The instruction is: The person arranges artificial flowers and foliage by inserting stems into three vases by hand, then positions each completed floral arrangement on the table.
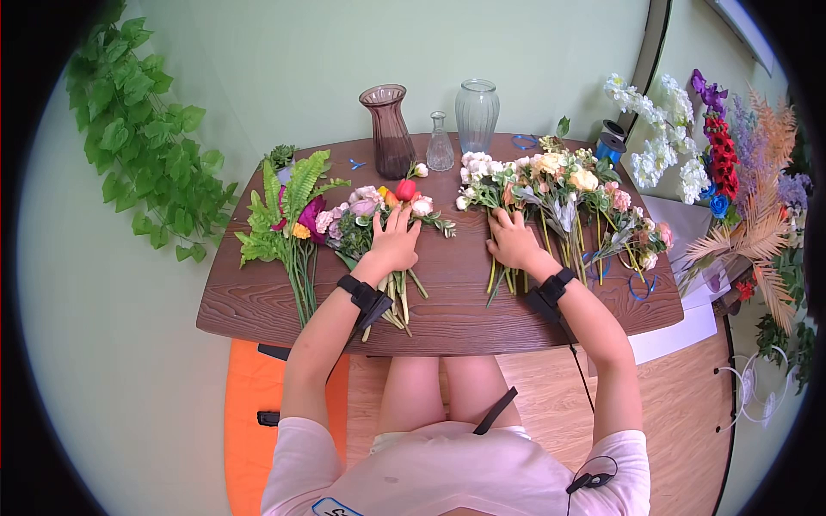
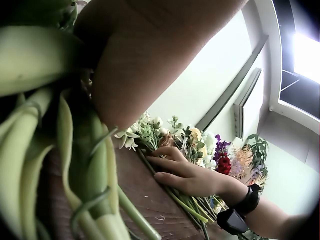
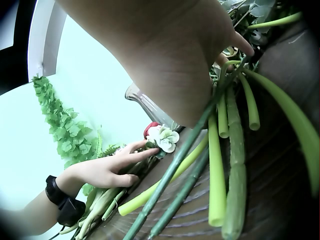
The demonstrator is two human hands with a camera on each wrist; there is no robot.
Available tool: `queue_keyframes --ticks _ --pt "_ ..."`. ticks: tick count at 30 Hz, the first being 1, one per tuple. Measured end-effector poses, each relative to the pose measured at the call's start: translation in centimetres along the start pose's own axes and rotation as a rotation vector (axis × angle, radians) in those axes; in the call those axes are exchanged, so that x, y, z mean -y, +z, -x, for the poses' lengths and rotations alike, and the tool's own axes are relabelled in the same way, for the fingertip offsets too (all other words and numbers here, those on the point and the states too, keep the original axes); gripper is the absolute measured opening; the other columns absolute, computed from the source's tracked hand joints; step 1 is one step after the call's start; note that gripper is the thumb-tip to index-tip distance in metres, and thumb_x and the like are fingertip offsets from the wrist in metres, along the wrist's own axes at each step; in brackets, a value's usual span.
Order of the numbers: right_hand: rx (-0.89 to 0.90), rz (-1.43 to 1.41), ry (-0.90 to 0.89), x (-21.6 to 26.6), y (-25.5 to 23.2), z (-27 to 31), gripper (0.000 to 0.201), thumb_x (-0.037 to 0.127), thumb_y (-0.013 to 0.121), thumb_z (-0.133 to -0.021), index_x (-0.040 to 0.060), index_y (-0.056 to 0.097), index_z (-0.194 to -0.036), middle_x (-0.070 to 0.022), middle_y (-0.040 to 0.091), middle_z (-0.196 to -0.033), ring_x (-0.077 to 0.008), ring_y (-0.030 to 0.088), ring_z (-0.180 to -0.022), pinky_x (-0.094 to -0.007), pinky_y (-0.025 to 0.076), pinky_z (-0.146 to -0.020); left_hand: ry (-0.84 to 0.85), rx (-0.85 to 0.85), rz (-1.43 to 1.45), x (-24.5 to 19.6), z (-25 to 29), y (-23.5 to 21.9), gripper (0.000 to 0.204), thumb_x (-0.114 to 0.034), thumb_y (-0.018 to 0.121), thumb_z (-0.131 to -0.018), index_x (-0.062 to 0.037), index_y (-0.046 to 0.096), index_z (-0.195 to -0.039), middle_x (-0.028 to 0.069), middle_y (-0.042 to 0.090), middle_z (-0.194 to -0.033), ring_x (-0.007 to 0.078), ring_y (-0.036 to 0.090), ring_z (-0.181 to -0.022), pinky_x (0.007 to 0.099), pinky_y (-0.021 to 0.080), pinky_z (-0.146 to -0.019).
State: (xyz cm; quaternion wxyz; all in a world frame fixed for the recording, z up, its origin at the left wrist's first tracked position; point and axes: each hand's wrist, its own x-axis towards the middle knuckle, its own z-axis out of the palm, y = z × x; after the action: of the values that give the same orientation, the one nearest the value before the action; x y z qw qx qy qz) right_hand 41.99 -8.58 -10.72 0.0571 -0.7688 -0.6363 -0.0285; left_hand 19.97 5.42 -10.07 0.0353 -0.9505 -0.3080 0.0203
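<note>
My left hand [image 1: 394, 245] rests on the upper stems of a flower bunch, fingers extended toward a red tulip [image 1: 405, 190] and mauve roses [image 1: 366, 201]. Thick pale green stems [image 2: 107, 185] come out under its wrist toward the table's front edge. On the other side, my right hand [image 1: 516, 243] lies over stems below white blossoms [image 1: 478, 167], with fingers relaxed and spread; the right wrist view shows green stems [image 3: 216, 175] beneath the palm. Cream roses [image 1: 583, 180] and pink flowers [image 1: 619, 199] lie farther right. Both palms' undersides are mostly hidden.
A purple glass vase [image 1: 389, 133], a small glass bottle [image 1: 440, 144] and a clear ribbed vase [image 1: 477, 119] stand along the back of the brown table [image 1: 482, 331]. Fern leaves [image 1: 301, 185] lie at left. Ribbon spools [image 1: 610, 142] and blue ribbon [image 1: 641, 286] are at right.
</note>
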Motion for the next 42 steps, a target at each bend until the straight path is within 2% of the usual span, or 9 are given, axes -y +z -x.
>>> queue_keyframes --ticks 2,9,15,20,24,29,34,37,42 --pt "-0.023 -0.059 -0.030 -0.6 -0.2 0.3 0.047 0.018 0.051 -0.080 0.0161 0.046 -0.126 -0.0105 0.033 -0.130 -0.0376 0.033 -0.116 -0.0474 0.041 -0.092 0.011 0.004 0.007 0.1 0.1 -0.1 0.070 -0.021 0.061 -0.067 -0.0118 0.038 -0.132 0.0137 0.015 -0.144 0.0308 0.008 -0.136 0.0605 0.009 -0.103" --pt "0.088 0.040 -0.032 -1.3 -0.5 0.3 0.049 0.020 0.053 -0.078 0.0176 0.048 -0.127 -0.0092 0.027 -0.139 -0.0372 0.030 -0.122 -0.0551 0.029 -0.097 0.108 -0.023 -0.030 1.0 0.8 0.2 0.067 -0.019 0.063 -0.069 -0.0135 0.040 -0.132 0.0125 0.017 -0.145 0.0308 0.008 -0.136 0.0593 0.009 -0.104" --pt "0.147 -0.013 -0.032 0.5 -2.9 0.5 0.042 0.028 0.055 -0.077 0.0178 0.057 -0.117 -0.0094 0.032 -0.138 -0.0350 0.031 -0.121 -0.0521 0.024 -0.098 0.144 -0.039 0.086 0.5 4.5 -1.1 0.060 -0.030 0.062 -0.074 -0.0141 0.044 -0.129 0.0138 0.021 -0.144 0.0318 0.007 -0.136 0.0594 0.010 -0.104" --pt "0.012 -0.063 -0.113 2.0 -3.8 -1.7 0.039 0.030 0.055 -0.077 0.0175 0.058 -0.114 -0.0101 0.044 -0.128 -0.0339 0.039 -0.112 -0.0491 0.030 -0.094 0.166 -0.032 0.147 0.0 8.8 -1.2 0.056 -0.037 0.061 -0.076 -0.0150 0.047 -0.126 0.0159 0.019 -0.144 0.0364 0.011 -0.134 0.0602 0.014 -0.102" --pt "-0.093 -0.301 -0.135 3.3 -4.3 -5.9 0.045 0.028 0.055 -0.078 0.0140 0.051 -0.121 -0.0138 0.048 -0.122 -0.0355 0.044 -0.110 -0.0472 0.036 -0.092 0.143 -0.101 0.267 -0.6 12.3 -1.3 0.059 -0.041 0.060 -0.078 -0.0165 0.045 -0.129 0.0187 0.015 -0.145 0.0395 0.012 -0.133 0.0600 0.016 -0.101" --pt "-0.304 -0.551 -0.166 3.8 -2.4 -13.8 0.053 0.027 0.058 -0.076 0.0109 0.047 -0.125 -0.0214 0.048 -0.119 -0.0371 0.044 -0.113 -0.0414 0.035 -0.097 -0.007 -0.247 0.396 -1.7 15.1 0.4 0.065 -0.043 0.061 -0.077 -0.0181 0.039 -0.134 0.0205 0.014 -0.144 0.0430 0.012 -0.132 0.0604 0.016 -0.100" --pt "-0.276 -0.541 0.116 4.5 -1.4 -19.8 0.059 0.035 0.058 -0.073 0.0273 0.045 -0.129 -0.0249 0.020 -0.141 -0.0433 0.027 -0.127 -0.0461 0.030 -0.102 -0.071 -0.397 0.521 -1.6 15.7 2.5 0.063 -0.042 0.062 -0.077 -0.0147 0.044 -0.131 0.0185 0.020 -0.143 0.0420 0.019 -0.129 0.0554 0.020 -0.101" --pt "-0.365 -0.519 0.175 4.4 -0.8 -22.3 0.057 0.035 0.058 -0.072 0.0278 0.047 -0.128 -0.0241 0.021 -0.141 -0.0422 0.025 -0.128 -0.0470 0.030 -0.102 -0.058 -0.397 0.575 -0.7 16.0 2.4 0.063 -0.042 0.063 -0.076 -0.0145 0.044 -0.130 0.0180 0.022 -0.142 0.0414 0.022 -0.128 0.0541 0.021 -0.101" --pt "-0.335 -0.526 0.253 3.8 -1.0 -24.5 0.060 0.037 0.057 -0.070 0.0300 0.047 -0.128 -0.0180 0.023 -0.142 -0.0391 0.024 -0.128 -0.0508 0.026 -0.101 -0.073 -0.395 0.510 -0.6 15.9 2.3 0.065 -0.042 0.066 -0.074 -0.0138 0.046 -0.129 0.0198 0.026 -0.139 0.0391 0.027 -0.127 0.0536 0.022 -0.101"
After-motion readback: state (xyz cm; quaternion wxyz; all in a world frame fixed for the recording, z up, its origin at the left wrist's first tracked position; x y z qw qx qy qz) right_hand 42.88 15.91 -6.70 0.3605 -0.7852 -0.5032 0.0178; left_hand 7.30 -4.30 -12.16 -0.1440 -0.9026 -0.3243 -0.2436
